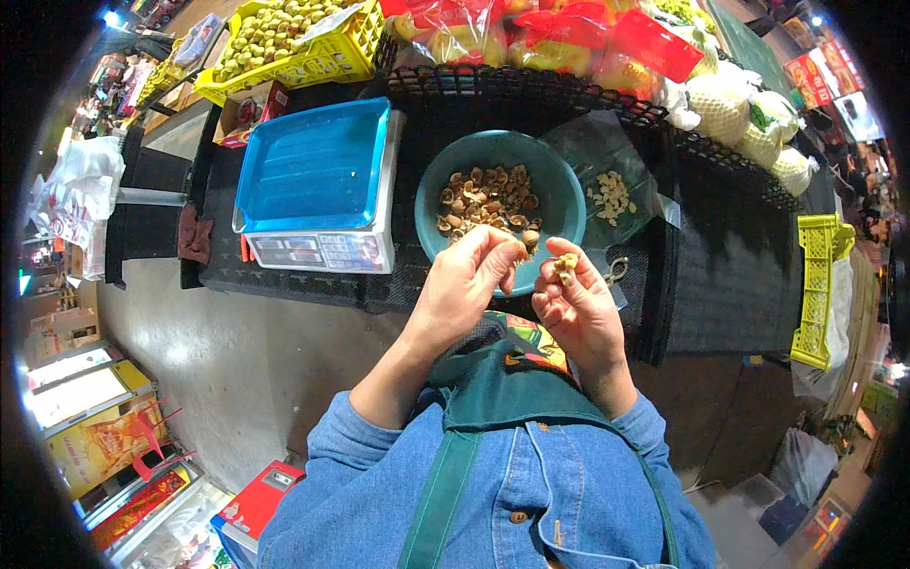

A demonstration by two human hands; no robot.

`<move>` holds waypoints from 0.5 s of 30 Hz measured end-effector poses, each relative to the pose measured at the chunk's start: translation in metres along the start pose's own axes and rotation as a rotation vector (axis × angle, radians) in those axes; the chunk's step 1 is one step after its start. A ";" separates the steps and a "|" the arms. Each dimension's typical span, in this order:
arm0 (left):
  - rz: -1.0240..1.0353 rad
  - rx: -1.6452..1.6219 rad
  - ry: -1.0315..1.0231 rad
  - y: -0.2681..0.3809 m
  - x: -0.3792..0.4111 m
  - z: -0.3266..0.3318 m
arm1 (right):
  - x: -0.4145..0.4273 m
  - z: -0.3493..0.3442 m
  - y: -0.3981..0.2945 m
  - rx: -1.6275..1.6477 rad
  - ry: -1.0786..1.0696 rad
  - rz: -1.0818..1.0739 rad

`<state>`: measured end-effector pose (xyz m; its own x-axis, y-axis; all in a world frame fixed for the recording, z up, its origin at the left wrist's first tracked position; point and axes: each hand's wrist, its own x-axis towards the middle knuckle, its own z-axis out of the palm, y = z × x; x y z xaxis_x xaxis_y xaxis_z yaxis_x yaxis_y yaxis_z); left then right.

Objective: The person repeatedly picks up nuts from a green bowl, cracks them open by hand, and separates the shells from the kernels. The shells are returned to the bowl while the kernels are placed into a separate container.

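Observation:
A teal plastic basin (pixel 430 181) stands before me with cracked walnut shells (pixel 490 195) in it. Over its near rim my left hand (pixel 473 274) pinches a small brown piece, apparently walnut shell, between thumb and fingers. My right hand (pixel 579 306) holds a pale walnut kernel (pixel 566 268) in its fingertips, just beyond the basin's near right edge. Right of the basin, shelled kernels (pixel 611 198) lie on a clear plastic bag (pixel 583 146). A metal nutcracker or plier-like tool, seen by its looped handle (pixel 616 271), lies partly hidden behind my right hand.
Left of the basin is a weighing scale (pixel 355 254) with a blue tray (pixel 313 167) on top. Behind stand a yellow crate (pixel 327 64) of green fruit and black baskets (pixel 512 82) of bagged fruit. A yellow crate (pixel 814 291) is at the right.

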<state>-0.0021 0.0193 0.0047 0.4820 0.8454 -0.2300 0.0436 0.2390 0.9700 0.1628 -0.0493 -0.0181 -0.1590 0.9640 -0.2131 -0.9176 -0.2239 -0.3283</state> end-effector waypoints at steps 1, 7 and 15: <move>0.032 0.071 0.023 -0.001 0.000 0.000 | 0.001 -0.002 0.001 0.046 0.008 -0.001; 0.121 0.163 0.172 0.006 0.000 0.009 | 0.000 -0.008 -0.001 0.131 0.088 0.046; 0.033 0.032 -0.025 0.016 -0.008 0.011 | 0.003 -0.007 0.005 0.053 0.047 -0.041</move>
<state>0.0043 0.0115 0.0224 0.5051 0.8405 -0.1960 0.0551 0.1952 0.9792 0.1598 -0.0488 -0.0268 -0.1052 0.9641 -0.2437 -0.9410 -0.1757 -0.2891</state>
